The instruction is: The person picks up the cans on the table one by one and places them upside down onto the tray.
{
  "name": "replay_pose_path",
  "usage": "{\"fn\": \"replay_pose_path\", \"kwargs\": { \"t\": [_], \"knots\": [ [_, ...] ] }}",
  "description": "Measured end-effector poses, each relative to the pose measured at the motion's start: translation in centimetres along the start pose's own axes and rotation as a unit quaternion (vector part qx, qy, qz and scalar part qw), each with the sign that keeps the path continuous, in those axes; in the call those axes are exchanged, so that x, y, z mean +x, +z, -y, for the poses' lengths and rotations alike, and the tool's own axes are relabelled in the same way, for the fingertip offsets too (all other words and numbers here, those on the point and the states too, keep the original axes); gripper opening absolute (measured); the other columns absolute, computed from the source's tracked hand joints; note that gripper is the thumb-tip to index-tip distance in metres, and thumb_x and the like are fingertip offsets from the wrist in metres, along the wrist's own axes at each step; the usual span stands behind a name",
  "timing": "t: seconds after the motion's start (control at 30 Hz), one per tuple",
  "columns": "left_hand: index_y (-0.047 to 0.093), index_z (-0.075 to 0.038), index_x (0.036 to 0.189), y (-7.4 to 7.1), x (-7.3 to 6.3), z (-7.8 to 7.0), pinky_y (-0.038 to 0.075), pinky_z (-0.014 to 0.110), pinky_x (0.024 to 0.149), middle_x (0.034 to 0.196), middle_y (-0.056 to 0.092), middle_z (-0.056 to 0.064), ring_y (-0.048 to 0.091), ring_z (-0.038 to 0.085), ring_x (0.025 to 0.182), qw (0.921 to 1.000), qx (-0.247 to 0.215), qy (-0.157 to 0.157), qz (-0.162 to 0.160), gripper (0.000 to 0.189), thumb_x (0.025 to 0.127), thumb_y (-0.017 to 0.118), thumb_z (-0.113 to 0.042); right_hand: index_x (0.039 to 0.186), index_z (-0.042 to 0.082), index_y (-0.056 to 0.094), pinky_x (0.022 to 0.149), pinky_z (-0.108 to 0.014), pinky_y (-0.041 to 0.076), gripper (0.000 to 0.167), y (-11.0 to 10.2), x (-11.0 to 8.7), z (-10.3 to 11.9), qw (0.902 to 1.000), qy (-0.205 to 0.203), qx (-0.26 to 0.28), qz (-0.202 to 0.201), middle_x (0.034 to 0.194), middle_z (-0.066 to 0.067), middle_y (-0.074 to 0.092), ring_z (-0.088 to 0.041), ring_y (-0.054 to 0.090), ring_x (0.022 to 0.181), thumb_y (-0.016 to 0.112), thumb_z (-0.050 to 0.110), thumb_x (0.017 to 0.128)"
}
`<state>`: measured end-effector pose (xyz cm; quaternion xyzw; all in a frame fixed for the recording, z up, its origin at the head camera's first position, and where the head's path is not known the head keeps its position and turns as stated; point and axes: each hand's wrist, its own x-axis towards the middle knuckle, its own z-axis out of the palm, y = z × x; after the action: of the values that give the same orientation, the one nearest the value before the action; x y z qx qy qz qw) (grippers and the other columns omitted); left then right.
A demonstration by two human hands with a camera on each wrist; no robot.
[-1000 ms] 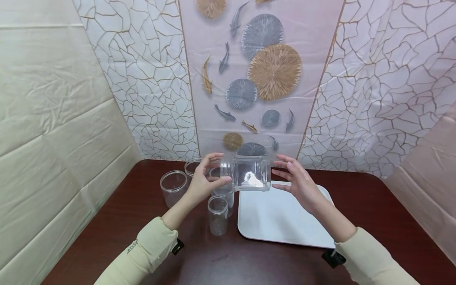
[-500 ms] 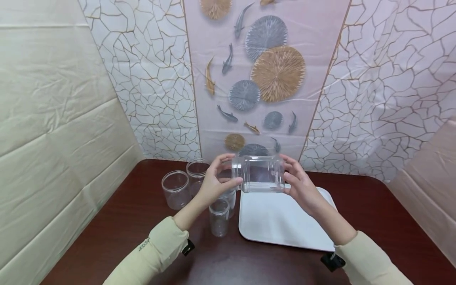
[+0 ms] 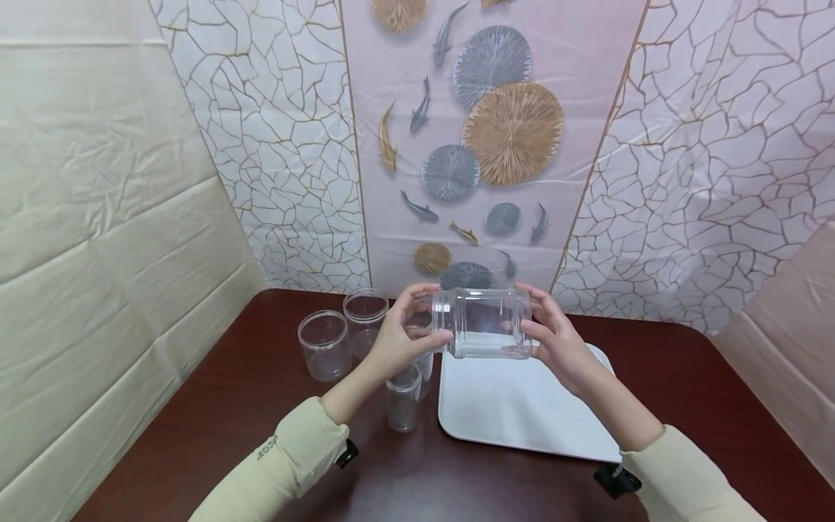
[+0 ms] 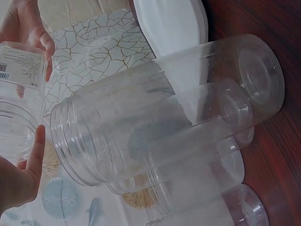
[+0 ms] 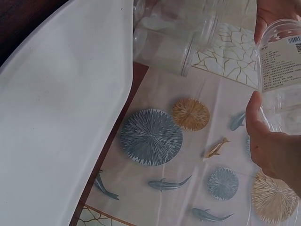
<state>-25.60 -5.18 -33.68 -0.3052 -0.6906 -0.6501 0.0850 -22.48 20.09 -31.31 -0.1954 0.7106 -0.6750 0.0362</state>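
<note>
A clear plastic jar (image 3: 489, 326) lies sideways in the air between both hands, its threaded neck to the left. My left hand (image 3: 398, 337) grips the neck end, thumb in front and fingers behind. At the base end, my right hand (image 3: 562, 346) holds the jar with thumb and fingers spread around it. Both wrist views show a printed label with a barcode on the jar; in the right wrist view the label (image 5: 281, 62) faces the camera. Below the jar sits a white tray (image 3: 522, 413), partly overlapped by it in the head view.
Several clear jars stand upright left of the tray: a wide jar (image 3: 325, 351), a taller jar (image 3: 365, 308) behind it, and a small jar (image 3: 403, 406) in front. Another is partly hidden behind my left hand. The dark wooden table (image 3: 417, 478) ends at a patterned cloth wall (image 3: 300, 145).
The jar has moved a little to the right with my left hand. My right hand, earlier spread beside the base, has closed around that end.
</note>
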Motion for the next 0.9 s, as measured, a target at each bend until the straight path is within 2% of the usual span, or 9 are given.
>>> {"fn": "replay_pose_path", "kwargs": {
  "t": [0.2, 0.53, 0.73, 0.9],
  "knots": [
    [0.045, -0.009, 0.132, -0.2, -0.2, -0.2, 0.055, 0.034, 0.082, 0.138, 0.046, 0.008, 0.050, 0.025, 0.116, 0.9999, -0.006, -0.008, 0.005, 0.065, 0.075, 0.078, -0.010, 0.142, 0.026, 0.028, 0.080, -0.031, 0.053, 0.049, -0.2, 0.0, 0.2, 0.9997, -0.002, -0.014, 0.020, 0.131, -0.004, 0.037, -0.007, 0.057, 0.108, 0.044, 0.017, 0.097],
    [0.045, -0.008, 0.130, -0.3, -0.3, -0.5, 0.055, 0.030, 0.080, 0.139, 0.044, 0.010, 0.049, 0.025, 0.117, 0.9994, -0.008, -0.031, 0.017, 0.067, 0.072, 0.079, -0.006, 0.141, 0.028, 0.031, 0.080, -0.030, 0.053, 0.049, -0.8, 0.2, 0.0, 0.9984, -0.007, -0.017, 0.054, 0.130, 0.002, 0.039, -0.008, 0.056, 0.106, 0.044, 0.013, 0.097],
    [0.046, -0.011, 0.127, -0.5, -0.5, -0.8, 0.055, 0.031, 0.079, 0.137, 0.044, 0.007, 0.047, 0.023, 0.116, 0.9985, 0.007, -0.040, 0.037, 0.066, 0.071, 0.079, -0.005, 0.134, 0.032, 0.033, 0.079, -0.030, 0.053, 0.048, -1.1, 0.2, -0.3, 0.9951, -0.013, -0.014, 0.097, 0.125, 0.004, 0.042, -0.008, 0.057, 0.100, 0.044, 0.006, 0.094],
    [0.044, -0.011, 0.128, -0.5, -0.6, -1.0, 0.055, 0.033, 0.081, 0.139, 0.041, 0.008, 0.045, 0.027, 0.120, 0.9969, 0.018, -0.040, 0.065, 0.066, 0.072, 0.078, -0.005, 0.132, 0.033, 0.035, 0.080, -0.031, 0.053, 0.049, -1.3, 0.0, -0.3, 0.9946, -0.024, -0.024, 0.098, 0.123, 0.005, 0.045, -0.008, 0.058, 0.100, 0.045, 0.005, 0.092]
  ]
}}
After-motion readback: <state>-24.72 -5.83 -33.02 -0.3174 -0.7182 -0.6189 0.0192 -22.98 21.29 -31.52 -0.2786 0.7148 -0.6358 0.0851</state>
